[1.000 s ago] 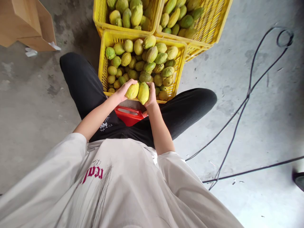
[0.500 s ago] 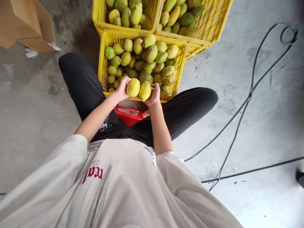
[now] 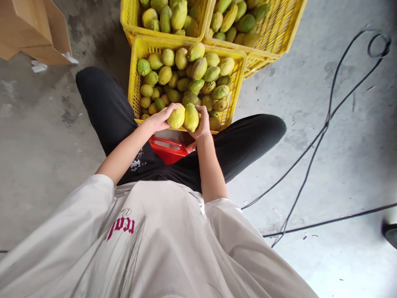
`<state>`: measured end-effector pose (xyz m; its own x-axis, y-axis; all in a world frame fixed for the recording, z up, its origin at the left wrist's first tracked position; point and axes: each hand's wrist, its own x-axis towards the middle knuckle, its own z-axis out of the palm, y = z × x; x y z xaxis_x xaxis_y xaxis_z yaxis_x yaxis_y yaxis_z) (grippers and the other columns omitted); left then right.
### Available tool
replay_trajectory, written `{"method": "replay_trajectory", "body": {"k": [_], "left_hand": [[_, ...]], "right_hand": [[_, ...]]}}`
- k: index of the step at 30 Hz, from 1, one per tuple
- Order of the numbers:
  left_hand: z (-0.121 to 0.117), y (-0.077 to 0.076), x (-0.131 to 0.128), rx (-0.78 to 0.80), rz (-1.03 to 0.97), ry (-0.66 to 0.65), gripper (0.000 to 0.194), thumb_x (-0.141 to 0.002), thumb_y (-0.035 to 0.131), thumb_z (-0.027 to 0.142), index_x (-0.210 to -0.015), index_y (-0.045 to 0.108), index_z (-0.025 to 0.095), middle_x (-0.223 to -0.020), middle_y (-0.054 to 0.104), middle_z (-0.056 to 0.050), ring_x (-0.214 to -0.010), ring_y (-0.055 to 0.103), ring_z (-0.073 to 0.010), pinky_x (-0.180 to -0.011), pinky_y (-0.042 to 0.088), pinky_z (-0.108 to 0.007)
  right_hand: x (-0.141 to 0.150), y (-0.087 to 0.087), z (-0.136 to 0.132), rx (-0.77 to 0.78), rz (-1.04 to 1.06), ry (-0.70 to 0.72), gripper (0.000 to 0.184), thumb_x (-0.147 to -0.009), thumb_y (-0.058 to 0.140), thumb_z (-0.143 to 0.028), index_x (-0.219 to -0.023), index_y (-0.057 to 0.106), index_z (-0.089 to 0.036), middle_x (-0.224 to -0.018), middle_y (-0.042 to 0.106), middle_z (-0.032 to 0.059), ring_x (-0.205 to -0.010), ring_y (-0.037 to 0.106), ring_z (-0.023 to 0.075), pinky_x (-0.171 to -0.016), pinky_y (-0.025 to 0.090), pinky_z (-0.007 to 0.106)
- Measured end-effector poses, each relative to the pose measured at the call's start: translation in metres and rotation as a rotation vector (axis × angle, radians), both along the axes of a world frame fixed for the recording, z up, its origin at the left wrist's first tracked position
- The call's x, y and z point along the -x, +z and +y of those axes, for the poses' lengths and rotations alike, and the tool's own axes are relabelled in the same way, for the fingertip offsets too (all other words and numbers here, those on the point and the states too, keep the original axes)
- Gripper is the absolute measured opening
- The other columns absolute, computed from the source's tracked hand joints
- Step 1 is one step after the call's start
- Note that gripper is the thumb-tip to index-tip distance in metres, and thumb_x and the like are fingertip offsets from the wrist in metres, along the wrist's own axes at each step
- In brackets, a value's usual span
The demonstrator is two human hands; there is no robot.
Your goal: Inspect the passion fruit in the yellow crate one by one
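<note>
While one fruit (image 3: 175,117) is gripped in the left hand (image 3: 161,118) and another fruit (image 3: 191,117) in the right hand (image 3: 202,125) over the near side of the crate (image 3: 134,74), paired handling seems underway, steadiness apparently being called for next.

Above the heaped fruit (image 3: 199,69) in the near yellow crate (image 3: 132,78), the air is open. At its near rim, two held fruits (image 3: 176,117), side by side between left hand (image 3: 161,118) and right hand (image 3: 201,123), block the way in. The left leg (image 3: 101,97) and right leg (image 3: 252,134) flank its near corners. Two more yellow crates (image 3: 164,34) bar the far side. Floor (image 3: 288,95) lies open rightward until a looped black cable (image 3: 326,123).
</note>
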<state>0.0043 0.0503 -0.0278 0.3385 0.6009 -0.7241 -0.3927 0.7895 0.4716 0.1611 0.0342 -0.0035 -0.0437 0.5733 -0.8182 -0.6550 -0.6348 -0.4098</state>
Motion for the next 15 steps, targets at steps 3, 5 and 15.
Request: {"method": "replay_trajectory", "body": {"k": [3,5,15], "left_hand": [[0.000,-0.003,0.002,0.011,-0.017,-0.021,0.015,-0.113,0.070,0.028,-0.109,0.081,0.018,-0.105,0.086,-0.006,-0.114,0.090,-0.0260,-0.102,0.074,-0.035],[0.001,-0.002,0.002,0.009,0.015,-0.021,0.015,-0.113,0.070,0.027,-0.108,0.081,0.018,-0.101,0.086,-0.005,-0.111,0.091,-0.0252,-0.099,0.074,-0.032],[0.000,0.011,-0.002,0.060,0.068,0.024,0.013,-0.105,0.074,0.025,-0.115,0.080,0.019,-0.094,0.085,-0.003,-0.101,0.092,-0.0259,-0.089,0.075,-0.030]], "right_hand": [[0.000,0.004,0.000,0.004,0.013,-0.018,0.027,-0.118,0.052,-0.030,-0.099,0.070,-0.027,-0.077,0.074,-0.0011,-0.086,0.081,0.0243,-0.078,0.077,0.040],[0.001,0.007,0.000,-0.004,0.014,-0.013,0.032,-0.121,0.049,-0.031,-0.097,0.070,-0.027,-0.076,0.073,-0.0010,-0.086,0.081,0.0235,-0.077,0.077,0.038],[0.008,0.002,0.000,0.034,0.028,0.052,0.036,-0.125,0.045,-0.036,-0.098,0.066,-0.027,-0.074,0.066,-0.0025,-0.070,0.065,0.0189,-0.071,0.071,0.032]]}}
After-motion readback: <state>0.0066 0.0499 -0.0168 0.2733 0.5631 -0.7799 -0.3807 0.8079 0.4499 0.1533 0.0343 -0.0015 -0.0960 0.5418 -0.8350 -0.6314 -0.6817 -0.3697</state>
